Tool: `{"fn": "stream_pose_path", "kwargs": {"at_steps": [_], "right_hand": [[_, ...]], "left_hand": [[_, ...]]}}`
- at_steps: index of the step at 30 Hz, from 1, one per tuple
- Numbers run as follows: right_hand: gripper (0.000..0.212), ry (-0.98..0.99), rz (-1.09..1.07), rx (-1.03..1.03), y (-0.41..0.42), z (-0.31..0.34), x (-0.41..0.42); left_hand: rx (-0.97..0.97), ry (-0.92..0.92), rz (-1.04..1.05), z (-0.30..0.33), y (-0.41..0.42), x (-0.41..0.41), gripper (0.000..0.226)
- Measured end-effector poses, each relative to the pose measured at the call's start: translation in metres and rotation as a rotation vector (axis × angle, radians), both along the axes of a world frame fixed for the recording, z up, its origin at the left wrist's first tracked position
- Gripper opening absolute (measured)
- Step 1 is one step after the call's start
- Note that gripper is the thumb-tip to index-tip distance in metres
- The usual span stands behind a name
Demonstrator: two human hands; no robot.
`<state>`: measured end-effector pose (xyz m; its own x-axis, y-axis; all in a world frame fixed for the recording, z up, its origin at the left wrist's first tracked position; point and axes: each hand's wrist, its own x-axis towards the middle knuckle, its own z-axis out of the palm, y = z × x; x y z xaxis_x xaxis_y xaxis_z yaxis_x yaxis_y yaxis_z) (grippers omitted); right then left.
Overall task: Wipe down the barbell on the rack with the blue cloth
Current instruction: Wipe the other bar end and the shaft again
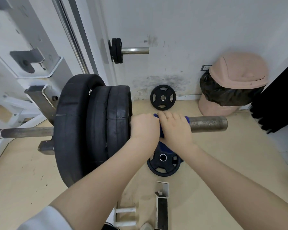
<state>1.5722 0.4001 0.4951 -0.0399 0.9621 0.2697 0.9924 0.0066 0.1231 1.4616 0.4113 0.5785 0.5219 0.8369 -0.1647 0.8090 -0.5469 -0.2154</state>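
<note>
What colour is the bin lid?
Pale pink bin lid, head view.

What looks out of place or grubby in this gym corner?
Two small weight plates are loose on the floor: one leans against the wall, one lies flat under the barbell sleeve. The wall behind is smudged with dark scuffs.
</note>
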Motion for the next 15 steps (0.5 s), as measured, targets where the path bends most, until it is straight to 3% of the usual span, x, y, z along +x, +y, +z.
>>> {"fn": "stream_pose_path", "kwargs": {"at_steps": [2,4,6,9,11,15], "right_hand": [[0.063,-0.044,0.018,0.206,-0.010,-0.021,-0.001],[0.070,-0.041,0.074,0.226,-0.008,-0.022,0.004],[0.075,-0.013,0.109,0.089,-0.001,-0.007,0.010],[0.069,0.201,0.123,-0.282,0.014,0.022,0.020],[0.070,0.266,0.118,-0.412,0.023,0.033,0.024],[0.070,0.153,0.163,-0.235,0.010,0.022,0.032]], "left_hand": [[0.016,-0.013,0.006,0.000,0.001,0.000,0.019],[0.026,-0.024,0.003,0.001,0.002,0.000,0.017],[0.029,0.002,-0.004,-0.001,0.001,0.000,0.018],[0.016,0.100,-0.002,-0.006,-0.001,0.002,0.016],[0.010,0.137,0.001,-0.008,-0.001,0.005,0.016],[0.009,0.109,0.005,-0.008,0.001,0.006,0.016]]}}
